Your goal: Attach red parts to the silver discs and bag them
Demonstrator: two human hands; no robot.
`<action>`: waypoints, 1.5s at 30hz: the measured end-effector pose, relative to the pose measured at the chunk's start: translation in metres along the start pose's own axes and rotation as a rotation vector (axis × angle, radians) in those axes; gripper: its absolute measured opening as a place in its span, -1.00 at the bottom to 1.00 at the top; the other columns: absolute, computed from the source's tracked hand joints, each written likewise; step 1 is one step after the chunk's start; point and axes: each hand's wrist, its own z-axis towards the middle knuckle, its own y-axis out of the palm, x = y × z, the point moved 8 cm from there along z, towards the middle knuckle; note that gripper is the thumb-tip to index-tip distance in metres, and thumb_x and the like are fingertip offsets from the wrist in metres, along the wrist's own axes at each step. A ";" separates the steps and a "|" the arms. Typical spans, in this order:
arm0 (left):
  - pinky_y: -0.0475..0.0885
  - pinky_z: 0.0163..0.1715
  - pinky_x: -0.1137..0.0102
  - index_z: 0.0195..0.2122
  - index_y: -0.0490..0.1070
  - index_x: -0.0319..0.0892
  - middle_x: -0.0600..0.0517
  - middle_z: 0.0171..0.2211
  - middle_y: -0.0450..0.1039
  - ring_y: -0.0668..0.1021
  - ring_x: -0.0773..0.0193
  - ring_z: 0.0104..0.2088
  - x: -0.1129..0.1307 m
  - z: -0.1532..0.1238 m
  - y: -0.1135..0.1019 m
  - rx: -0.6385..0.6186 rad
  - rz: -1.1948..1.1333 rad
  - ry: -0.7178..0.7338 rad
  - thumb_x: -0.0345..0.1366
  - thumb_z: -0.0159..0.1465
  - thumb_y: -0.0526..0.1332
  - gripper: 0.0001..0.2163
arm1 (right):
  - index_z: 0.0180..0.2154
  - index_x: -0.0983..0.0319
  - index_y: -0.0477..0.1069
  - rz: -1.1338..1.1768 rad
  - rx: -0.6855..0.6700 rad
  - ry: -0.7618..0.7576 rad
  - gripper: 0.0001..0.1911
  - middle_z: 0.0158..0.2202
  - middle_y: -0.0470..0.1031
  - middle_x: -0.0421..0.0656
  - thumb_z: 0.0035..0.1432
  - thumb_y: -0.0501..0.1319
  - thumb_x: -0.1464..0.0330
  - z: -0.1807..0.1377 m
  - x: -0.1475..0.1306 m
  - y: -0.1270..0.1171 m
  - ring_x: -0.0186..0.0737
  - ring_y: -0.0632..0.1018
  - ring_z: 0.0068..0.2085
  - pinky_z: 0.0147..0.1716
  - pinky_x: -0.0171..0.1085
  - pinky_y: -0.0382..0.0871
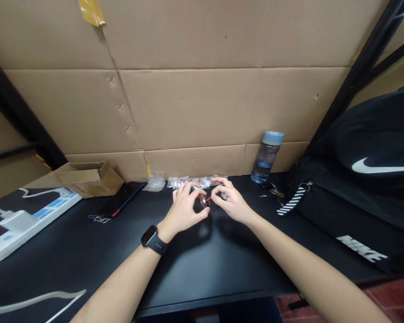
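My left hand (pixel 184 208), with a black watch (pixel 151 237) on its wrist, holds a small round silvery piece (pixel 204 200) between thumb and fingers. A bit of red shows beside that piece. Facing it, my right hand (pixel 231 201) pinches a thin red piece (pixel 208 198) whose tip reaches the silvery one; whether they are joined I cannot tell. Another small shiny round piece (pixel 224 196) shows at my right fingers, partly hidden. Just behind both hands lie clear plastic packets (pixel 188 181) with red and silvery bits inside.
A water bottle (pixel 268 157), keys (pixel 276 192) and a black backpack (pixel 350 193) stand to the right. Leftward are an open cardboard box (pixel 90 179), a dark phone (pixel 121 199) with a pen, and a power strip (pixel 37 224). A cardboard wall (pixel 188 107) closes the back.
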 end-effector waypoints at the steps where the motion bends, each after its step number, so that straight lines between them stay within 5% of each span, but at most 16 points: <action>1: 0.23 0.12 0.01 0.01 0.44 0.02 -0.06 0.13 0.35 0.33 -0.09 0.20 -0.003 0.000 0.003 -0.029 -0.008 -0.002 -0.07 0.23 0.33 -0.65 | -0.35 0.17 0.52 -0.020 -0.001 -0.005 -0.90 0.16 0.40 -0.06 0.24 0.26 0.35 0.000 0.001 -0.001 0.01 0.38 0.24 0.27 0.09 0.15; 6: 0.26 0.11 -0.02 0.21 0.29 0.02 -0.11 0.18 0.34 0.33 -0.14 0.20 -0.028 -0.002 0.016 -0.152 -0.027 -0.015 0.02 0.16 0.38 -0.38 | -0.43 0.16 0.57 -0.173 -0.212 0.003 -0.94 0.18 0.40 -0.07 0.09 0.37 0.41 -0.003 0.011 0.002 0.11 0.35 0.23 0.23 0.18 0.20; 11: 0.27 0.08 0.02 0.10 0.41 0.00 -0.07 0.12 0.39 0.37 -0.08 0.14 -0.058 -0.002 0.031 -0.200 0.066 -0.088 -0.16 0.23 0.31 -0.61 | -0.39 0.13 0.62 -0.207 -0.410 0.008 -0.94 0.09 0.47 -0.06 0.14 0.37 0.34 -0.004 0.029 0.003 0.04 0.48 0.13 0.16 0.07 0.32; 14: 0.26 0.08 0.03 0.07 0.46 0.01 -0.07 0.11 0.40 0.38 -0.05 0.13 -0.064 -0.001 0.036 -0.191 0.091 -0.086 -0.20 0.29 0.24 -0.69 | -0.25 0.15 0.59 -0.264 -0.325 0.017 -0.90 -0.03 0.53 -0.07 0.13 0.37 0.34 0.001 0.046 -0.011 -0.04 0.54 0.01 0.08 -0.02 0.38; 17: 0.25 0.07 0.05 -0.03 0.51 0.00 -0.06 0.05 0.42 0.39 -0.03 0.10 -0.065 0.001 0.038 -0.177 0.091 -0.090 -0.20 0.32 0.22 -0.78 | -0.06 0.15 0.53 -0.393 -0.249 0.098 -0.59 -0.01 0.54 -0.06 0.00 0.43 0.40 0.001 0.072 -0.022 0.03 0.52 0.04 0.08 0.01 0.37; 25: 0.24 0.02 0.10 -0.25 0.52 -0.08 -0.02 -0.09 0.48 0.41 0.01 0.03 -0.060 0.001 0.037 -0.148 0.090 -0.106 -0.16 0.31 0.28 -0.88 | 0.13 0.19 0.41 -0.340 -0.272 0.182 -0.40 -0.04 0.58 -0.04 0.02 0.41 0.41 -0.004 0.106 -0.020 -0.06 0.60 -0.03 -0.01 -0.15 0.43; 37: 0.25 -0.01 0.14 -0.31 0.57 -0.08 -0.04 -0.14 0.53 0.42 0.01 -0.01 -0.054 0.003 0.046 -0.119 0.061 -0.151 -0.20 0.32 0.28 -0.88 | 0.07 0.18 0.45 -0.353 -0.264 0.176 -0.50 -0.14 0.61 -0.08 0.06 0.36 0.48 -0.002 0.105 -0.019 -0.10 0.63 -0.11 -0.07 -0.19 0.44; 45: 0.20 -0.01 0.20 -0.32 0.48 -0.09 0.04 -0.23 0.58 0.51 0.11 -0.09 -0.047 0.005 0.021 -0.021 -0.004 -0.147 -0.25 0.35 0.27 -0.90 | 0.01 0.18 0.47 -0.263 -0.133 0.116 -0.62 -0.15 0.62 -0.11 0.12 0.33 0.41 0.004 0.076 -0.030 -0.16 0.61 -0.15 -0.12 -0.21 0.43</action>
